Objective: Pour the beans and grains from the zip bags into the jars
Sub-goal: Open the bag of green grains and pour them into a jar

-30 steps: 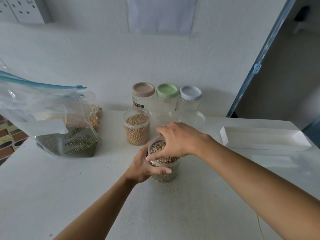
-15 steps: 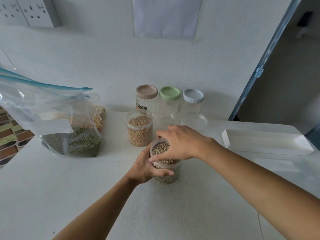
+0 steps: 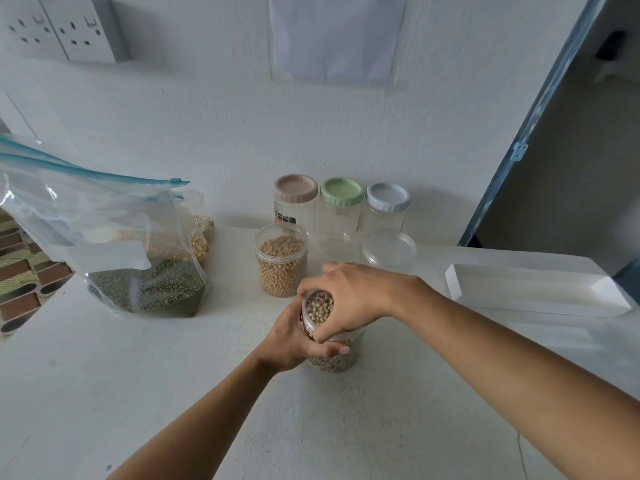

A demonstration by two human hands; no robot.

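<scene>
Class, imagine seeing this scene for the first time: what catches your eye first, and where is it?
Both hands meet at the centre: the left hand grips a jar of beans while the right hand curls over its top. At the left stands a zip bag of green beans; three lidded jars line the back wall.

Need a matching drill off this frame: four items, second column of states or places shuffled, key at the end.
Items
1. front bag
2. open jar
3. near jar
4. clear lid

States or places
A. gripped by left hand and right hand
B. lies flat in front of the grey-lidded jar
C. holds dark green beans
D. stands lidless, no hand on it

Pairs: 1-C, 2-D, 3-A, 4-B
</scene>
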